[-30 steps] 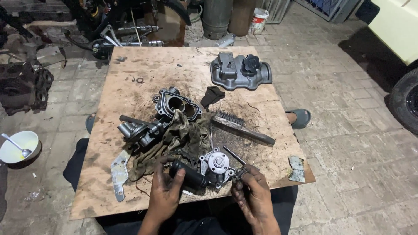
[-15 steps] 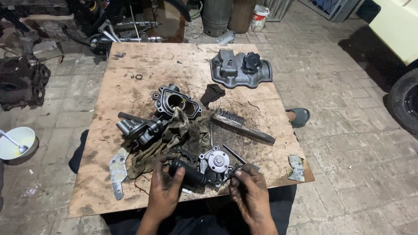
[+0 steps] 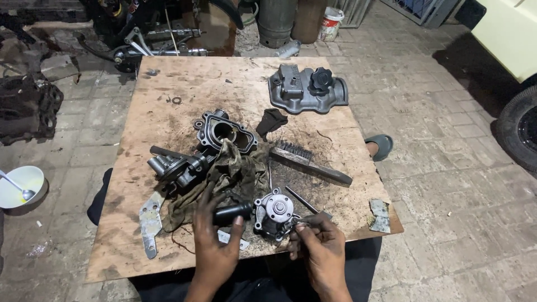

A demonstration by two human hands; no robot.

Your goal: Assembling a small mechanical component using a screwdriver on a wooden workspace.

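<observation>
We see a brown wooden board (image 3: 168, 168) with dark, dirty stains. Near the board's middle lies a green-brown rag (image 3: 229, 179) with blotchy spots. A grey engine cover (image 3: 305, 89) with a black cap (image 3: 321, 80) sits at the board's far side. Our left hand (image 3: 215, 246) holds a black tube (image 3: 232, 212) beside a silver-grey pump part (image 3: 275, 211). Left of the board is a white bowl (image 3: 19, 187).

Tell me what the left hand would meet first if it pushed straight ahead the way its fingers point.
Probably the crumpled, greasy olive rag, just beyond the left hand and the black cylindrical part it grips; depth is uncertain.
</observation>
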